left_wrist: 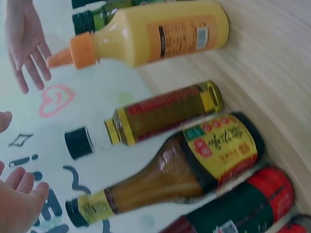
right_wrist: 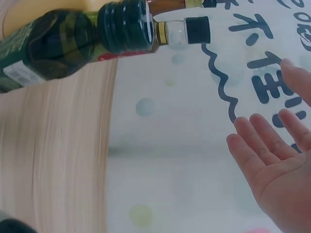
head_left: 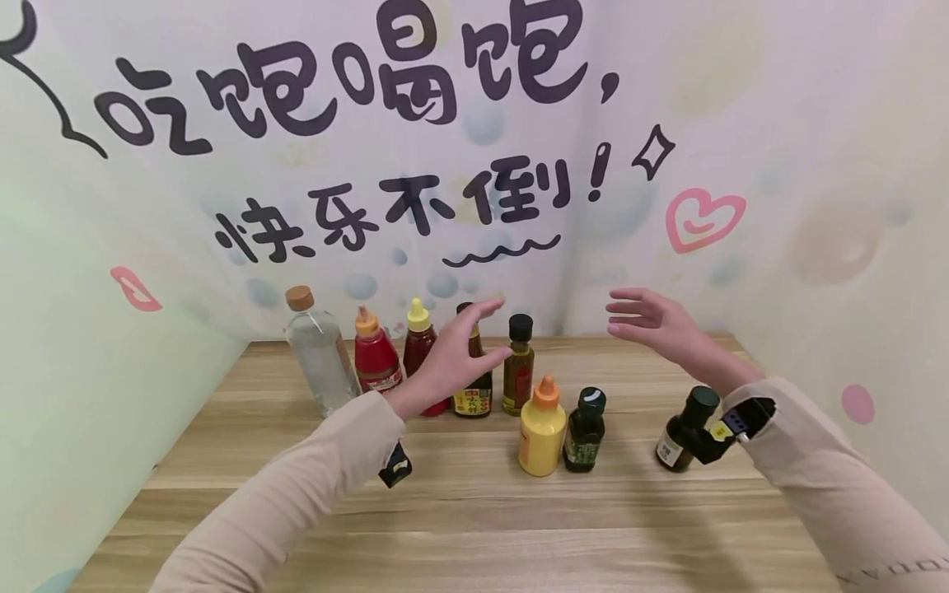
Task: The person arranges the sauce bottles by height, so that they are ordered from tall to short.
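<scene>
My left hand (head_left: 455,354) is raised in the air with its fingers and thumb spread, holding nothing. It overlaps a dark sauce bottle (head_left: 472,402) with a yellow label. Just right of that stands a slim oil bottle (head_left: 518,379) with a black cap. My right hand (head_left: 656,325) hovers higher and to the right, fingers extended, palm turned inward and bare in the right wrist view. Below its wrist is a small dark bottle (head_left: 673,445) with a white label. Between the hands, nearer me, stand a yellow squeeze bottle (head_left: 541,436) and a dark green bottle (head_left: 583,436).
At the back left stand a large clear bottle (head_left: 319,354) with a brown cap, a red squeeze bottle (head_left: 376,358) with an orange cap and a dark red squeeze bottle (head_left: 418,350) with a yellow tip. A printed cloth (head_left: 593,272) hangs behind the wooden table (head_left: 474,535).
</scene>
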Motion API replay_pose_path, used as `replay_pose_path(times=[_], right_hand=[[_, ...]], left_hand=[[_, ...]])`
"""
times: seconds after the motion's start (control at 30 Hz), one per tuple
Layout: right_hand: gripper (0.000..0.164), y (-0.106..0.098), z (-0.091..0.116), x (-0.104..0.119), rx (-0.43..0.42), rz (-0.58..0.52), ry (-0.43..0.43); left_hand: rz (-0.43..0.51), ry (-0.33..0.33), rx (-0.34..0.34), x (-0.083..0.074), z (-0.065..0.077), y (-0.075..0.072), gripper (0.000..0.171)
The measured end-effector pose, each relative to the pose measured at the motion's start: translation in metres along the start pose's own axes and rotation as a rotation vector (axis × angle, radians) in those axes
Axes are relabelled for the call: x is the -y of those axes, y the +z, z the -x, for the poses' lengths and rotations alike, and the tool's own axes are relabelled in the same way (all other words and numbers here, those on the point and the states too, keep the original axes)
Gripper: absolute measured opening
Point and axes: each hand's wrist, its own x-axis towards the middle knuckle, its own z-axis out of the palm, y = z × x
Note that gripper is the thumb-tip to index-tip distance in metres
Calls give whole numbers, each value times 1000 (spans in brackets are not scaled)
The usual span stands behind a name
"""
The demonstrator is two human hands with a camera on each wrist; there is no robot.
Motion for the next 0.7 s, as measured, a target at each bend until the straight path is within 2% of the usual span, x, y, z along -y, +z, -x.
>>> replay_pose_path(times=[0.17, 0.37, 0.57, 0.7], right_hand=[[61, -9, 14, -3, -15, 12, 0], [59, -20, 30, -12, -53, 78, -9], [59, -28, 48, -29, -62, 135, -25], [56, -32, 60, -40, -89, 149, -13]], left_hand=[[15, -4, 47, -5, 2, 14, 57], [49, 29, 98, -8, 3, 32, 56], [97, -6, 147, -5, 6, 51, 56], [139, -28, 151, 1, 8, 61, 56]])
